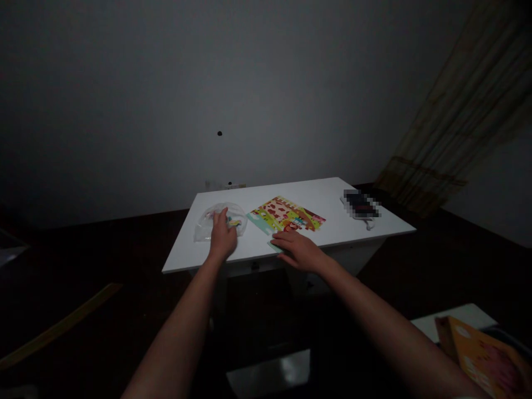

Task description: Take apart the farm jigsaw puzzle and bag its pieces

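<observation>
A brightly coloured jigsaw puzzle (pixel 276 210), mostly joined, lies turned at an angle on the white table (pixel 316 191). Its picture has a green ground and a red-spotted animal. My right hand (pixel 299 251) rests at the puzzle's near corner, fingers stretched out flat. Under those fingertips the edge of a pale green puzzle piece (pixel 274 246) shows. To the left, a clear plastic bag (pixel 203 230) with several colourful pieces lies on the tabletop. Over this bag is my left hand (pixel 223 237), its fingers apart and partly covering the contents.
A dark, pixelated object (pixel 361 204) with a white cord lies on the table's right side. At lower right stands an orange box (pixel 486 354) on a pale surface. A curtain (pixel 453 111) hangs at the right, and a grey wall rises behind the table.
</observation>
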`<state>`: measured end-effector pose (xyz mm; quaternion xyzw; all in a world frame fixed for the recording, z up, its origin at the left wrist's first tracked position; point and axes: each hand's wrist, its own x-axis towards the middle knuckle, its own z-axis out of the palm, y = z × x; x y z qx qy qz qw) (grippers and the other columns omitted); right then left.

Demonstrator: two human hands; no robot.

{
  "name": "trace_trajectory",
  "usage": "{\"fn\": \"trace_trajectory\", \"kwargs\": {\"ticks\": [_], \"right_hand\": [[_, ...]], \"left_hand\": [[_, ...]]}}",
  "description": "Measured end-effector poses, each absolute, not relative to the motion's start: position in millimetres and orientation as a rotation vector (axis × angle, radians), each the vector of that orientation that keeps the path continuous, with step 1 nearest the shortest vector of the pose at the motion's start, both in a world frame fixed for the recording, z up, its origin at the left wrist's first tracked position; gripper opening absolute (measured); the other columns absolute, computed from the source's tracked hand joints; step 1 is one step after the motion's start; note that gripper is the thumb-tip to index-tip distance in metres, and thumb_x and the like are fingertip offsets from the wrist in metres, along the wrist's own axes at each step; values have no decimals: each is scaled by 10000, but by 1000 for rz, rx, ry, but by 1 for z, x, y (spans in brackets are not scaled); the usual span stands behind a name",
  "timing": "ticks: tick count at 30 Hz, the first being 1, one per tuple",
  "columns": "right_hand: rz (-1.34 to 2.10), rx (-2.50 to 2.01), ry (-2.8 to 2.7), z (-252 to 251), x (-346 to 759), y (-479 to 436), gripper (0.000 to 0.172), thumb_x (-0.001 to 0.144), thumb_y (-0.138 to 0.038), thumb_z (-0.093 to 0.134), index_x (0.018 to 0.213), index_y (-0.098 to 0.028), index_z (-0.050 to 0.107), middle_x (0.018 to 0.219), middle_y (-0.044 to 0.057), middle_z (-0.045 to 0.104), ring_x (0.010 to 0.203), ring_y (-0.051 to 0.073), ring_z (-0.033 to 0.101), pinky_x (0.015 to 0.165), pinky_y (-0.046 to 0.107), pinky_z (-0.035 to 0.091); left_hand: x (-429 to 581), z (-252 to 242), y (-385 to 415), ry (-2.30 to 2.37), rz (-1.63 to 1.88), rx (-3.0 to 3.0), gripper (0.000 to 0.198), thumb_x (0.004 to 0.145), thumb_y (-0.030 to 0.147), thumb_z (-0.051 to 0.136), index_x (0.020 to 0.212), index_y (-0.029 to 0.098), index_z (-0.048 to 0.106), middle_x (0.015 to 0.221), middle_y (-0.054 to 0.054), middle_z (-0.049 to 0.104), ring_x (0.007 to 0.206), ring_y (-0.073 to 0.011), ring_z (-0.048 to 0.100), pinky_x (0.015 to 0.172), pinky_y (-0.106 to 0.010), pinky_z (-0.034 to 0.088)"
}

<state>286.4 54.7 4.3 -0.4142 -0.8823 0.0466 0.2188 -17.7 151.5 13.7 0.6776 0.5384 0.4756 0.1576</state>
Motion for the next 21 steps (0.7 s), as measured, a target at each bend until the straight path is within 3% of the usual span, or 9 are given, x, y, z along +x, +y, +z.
{"fn": "trace_trajectory", "kwargs": {"ticks": [3, 6, 11, 16, 21], "right_hand": [[197, -1080, -2430, -4, 298, 55, 471, 1021, -180, 669, 1468, -308, 737, 1573, 90, 689, 1474, 271, 638, 1284, 540, 456], [270, -1073, -2361, -12, 304, 59, 455, 1014, -142, 638, 1421, -308, 757, 1519, 72, 731, 1430, 252, 673, 1240, 491, 506], [263, -1210, -2010, -15, 298, 71, 282, 1100, -269, 551, 1286, -252, 762, 1242, 113, 816, 1151, 285, 764, 1016, 461, 609], [50, -1189, -1711, -3, 266, 82, 295, 1110, -363, 493, 1195, -220, 737, 1177, 150, 720, 1151, 325, 667, 1032, 515, 566], [76, -1082, -1457, 16, 216, 97, 336, 1123, -362, 519, 1311, -215, 756, 1219, 143, 698, 1203, 312, 651, 1085, 498, 544]], "left_hand": [[-19, 12, 153, 1536, 1385, 1934, 787, 801, 61, 636, 1550, 290, 570, 1546, -136, 554, 1577, -371, 445, 1361, -616, 364], [-20, 10, 156, 1528, 1403, 1927, 793, 798, 68, 633, 1559, 283, 572, 1529, -135, 557, 1568, -365, 454, 1362, -599, 370], [-22, 5, 160, 1544, 1377, 1997, 764, 833, 89, 606, 1587, 202, 546, 1567, -173, 526, 1605, -366, 415, 1384, -593, 327], [-24, 0, 164, 1537, 1396, 2010, 761, 842, 88, 590, 1596, 185, 543, 1602, -179, 517, 1637, -361, 380, 1397, -593, 298], [-24, -3, 164, 1521, 1447, 1914, 777, 818, 63, 562, 1581, 214, 574, 1649, -146, 524, 1687, -338, 307, 1402, -571, 295]]}}
